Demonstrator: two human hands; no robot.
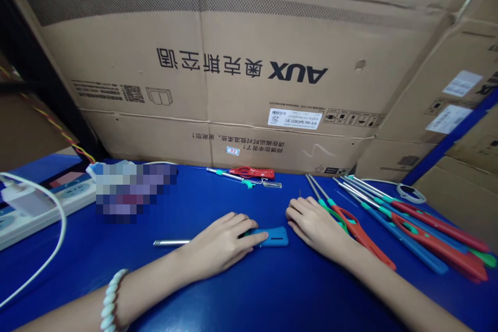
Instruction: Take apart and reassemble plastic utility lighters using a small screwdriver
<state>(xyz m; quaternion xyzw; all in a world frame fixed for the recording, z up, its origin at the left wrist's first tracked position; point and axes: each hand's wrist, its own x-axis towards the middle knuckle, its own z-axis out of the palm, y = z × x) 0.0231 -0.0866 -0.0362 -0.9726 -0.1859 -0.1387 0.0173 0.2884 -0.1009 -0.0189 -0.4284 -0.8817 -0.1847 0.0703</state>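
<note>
Blue long-nosed lighter (pixel 278 237): lies flat on the blue tabletop (pixel 229 301), in front of the person, metal barrel to the left, handle to the right. The left hand (pixel 223 241) covers its middle. One finger is stretched along the handle; the others are bent over the body. The thumb's contact is not clear.

The right hand (pixel 317 225) is just beyond the handle end, fingers curled and close together. A thin brown sliver shows above them; whether the fingers pinch it cannot be told.

Handling: the step in hand appears to be steadying the lighter. Press the handle evenly against the tabletop, so that the round barrel does not roll. Keep fingertips off the trigger opening and clear of the barrel tip.

Containers: a small clear cylinder (pixel 272 184) lies beside a red handle shell (pixel 254 172) at the back; it may be a fuel reservoir, but its contents cannot be made out. The cardboard carton (pixel 237 98) behind stands with its AUX lettering inverted; its inside is not visible. An orange lighter (pixel 356 236) lies loose on the tabletop, partly hidden by the right forearm, near further lighters at the right.
</note>
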